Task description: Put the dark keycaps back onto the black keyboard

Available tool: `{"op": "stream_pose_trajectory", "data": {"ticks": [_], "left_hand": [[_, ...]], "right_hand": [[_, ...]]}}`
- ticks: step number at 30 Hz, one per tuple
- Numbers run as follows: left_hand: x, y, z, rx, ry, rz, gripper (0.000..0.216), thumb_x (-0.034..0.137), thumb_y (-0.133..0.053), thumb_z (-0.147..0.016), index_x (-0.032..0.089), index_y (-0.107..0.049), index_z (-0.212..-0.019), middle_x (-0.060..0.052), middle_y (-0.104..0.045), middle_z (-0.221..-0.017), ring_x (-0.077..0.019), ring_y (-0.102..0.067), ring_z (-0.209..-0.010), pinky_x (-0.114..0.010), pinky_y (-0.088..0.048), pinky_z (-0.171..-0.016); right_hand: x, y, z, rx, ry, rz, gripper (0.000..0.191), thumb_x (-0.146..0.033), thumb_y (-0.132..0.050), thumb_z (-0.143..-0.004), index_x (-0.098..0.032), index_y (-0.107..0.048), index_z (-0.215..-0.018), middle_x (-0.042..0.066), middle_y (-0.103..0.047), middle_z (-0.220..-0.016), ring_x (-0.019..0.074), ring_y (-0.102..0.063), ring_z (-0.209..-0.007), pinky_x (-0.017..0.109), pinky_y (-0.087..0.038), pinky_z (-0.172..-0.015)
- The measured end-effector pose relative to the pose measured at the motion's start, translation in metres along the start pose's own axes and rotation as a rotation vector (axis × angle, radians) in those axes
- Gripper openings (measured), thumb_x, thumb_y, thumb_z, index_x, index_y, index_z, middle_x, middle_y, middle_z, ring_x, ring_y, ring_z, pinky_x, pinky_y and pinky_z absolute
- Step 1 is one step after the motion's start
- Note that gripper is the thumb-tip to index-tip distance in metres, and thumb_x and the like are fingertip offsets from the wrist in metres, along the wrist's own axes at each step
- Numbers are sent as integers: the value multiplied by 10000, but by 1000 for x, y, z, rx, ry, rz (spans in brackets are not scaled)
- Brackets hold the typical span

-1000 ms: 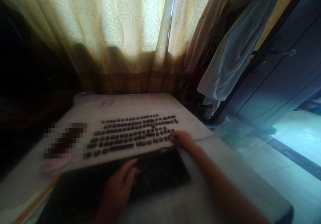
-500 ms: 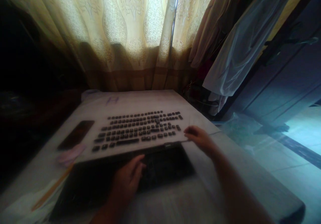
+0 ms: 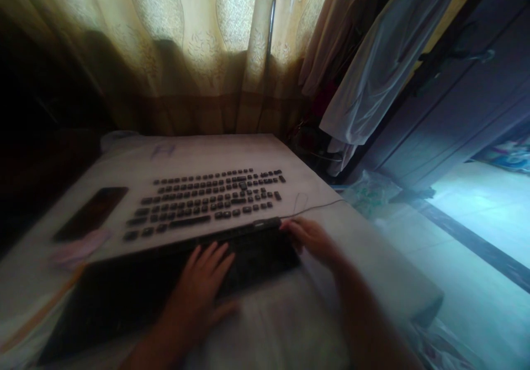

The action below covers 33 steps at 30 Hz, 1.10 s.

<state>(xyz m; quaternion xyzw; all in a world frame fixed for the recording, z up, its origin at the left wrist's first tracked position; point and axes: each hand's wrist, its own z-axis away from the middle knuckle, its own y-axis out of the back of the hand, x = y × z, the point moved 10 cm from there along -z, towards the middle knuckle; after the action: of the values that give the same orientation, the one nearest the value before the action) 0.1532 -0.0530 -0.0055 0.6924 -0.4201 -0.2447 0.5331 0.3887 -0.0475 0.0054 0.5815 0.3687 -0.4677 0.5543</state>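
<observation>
A dark keyboard base, its keycaps off, lies along the near part of the table. My left hand rests on its middle, fingers spread and thumb stretched out near the front edge. At the far right corner, my right hand has its fingers closed on the base's edge; part of the grip is hidden and blurred. Beyond the base, loose black keycaps stand in rows like a keyboard layout. A thin cable runs from near the right hand toward the table's right edge.
On the left lie a dark phone, a pink cloth-like item and a long orange-brown stick. The white table drops off to a tiled floor at right. Curtains and hanging clothes are behind.
My right hand has come from beside the keycaps to the base's far right corner and closed there. My left hand has spread flatter on the base. The view has shifted.
</observation>
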Motion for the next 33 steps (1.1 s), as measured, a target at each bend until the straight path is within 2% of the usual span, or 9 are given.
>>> {"op": "stream_pose_trajectory", "data": {"ticks": [3, 6, 8, 14, 18, 23, 27, 33], "left_hand": [[-2, -7, 1, -39, 17, -25, 733, 581, -645, -791, 251, -442, -1413, -121, -483, -1463, -353, -469, -1316, -580, -343, -1073], [-2, -8, 1, -43, 22, -22, 680, 552, -610, -833, 246, -438, -1415, -116, -489, -1459, -343, -463, -1322, -569, -344, -1073], [-3, -8, 2, -31, 29, -14, 642, 541, -580, -856, 251, -442, -1413, -110, -492, -1458, -331, -456, -1329, -561, -331, -1084], [-3, -7, 1, -9, 34, -6, 612, 524, -562, -871, 243, -455, -1404, -111, -502, -1448, -334, -459, -1322, -572, -319, -1087], [-1, -6, -1, -42, 33, -18, 615, 507, -591, -858, 234, -465, -1394, -121, -507, -1442, -348, -476, -1306, -583, -348, -1063], [-1, -5, -1, -45, 47, 0, 613, 501, -586, -865, 250, -448, -1407, -108, -485, -1463, -324, -449, -1333, -570, -314, -1095], [-1, -5, -1, -48, 53, 10, 612, 499, -605, -855, 242, -465, -1392, -110, -495, -1455, -329, -449, -1333, -577, -322, -1090], [-1, -7, -1, -41, 55, -3, 600, 486, -619, -847, 226, -490, -1372, -122, -510, -1440, -344, -462, -1320, -592, -339, -1073]], "right_hand": [[3, -13, 4, -117, -26, -73, 284, -447, -622, -752, -183, -601, -856, -45, -562, -628, 100, -558, -522, 235, -494, -520], [1, -22, 7, -178, -59, -101, 250, -397, -645, -727, -189, -599, -859, -54, -566, -602, 101, -568, -509, 237, -507, -513], [1, -23, 8, -133, -75, -93, 221, -379, -641, -729, -191, -600, -839, -58, -561, -575, 101, -569, -487, 227, -499, -485], [11, -19, 21, 116, -93, 22, 118, -314, -569, -761, -197, -584, -766, -41, -584, -534, 123, -595, -472, 208, -460, -451], [22, -20, 32, 170, -99, 92, 160, -358, -532, -798, -204, -576, -799, -16, -614, -565, 158, -629, -491, 236, -464, -465], [4, -13, 45, 286, 65, 362, 181, -353, -515, -821, -201, -612, -808, 39, -664, -683, 188, -636, -617, 280, -478, -571], [-2, -17, 49, 260, 79, 507, 210, -377, -491, -843, -206, -598, -783, 26, -641, -606, 181, -602, -550, 274, -426, -537], [5, -21, 41, 242, 45, 506, 215, -397, -456, -849, -217, -552, -782, 19, -618, -535, 189, -601, -494, 265, -419, -496]]}}
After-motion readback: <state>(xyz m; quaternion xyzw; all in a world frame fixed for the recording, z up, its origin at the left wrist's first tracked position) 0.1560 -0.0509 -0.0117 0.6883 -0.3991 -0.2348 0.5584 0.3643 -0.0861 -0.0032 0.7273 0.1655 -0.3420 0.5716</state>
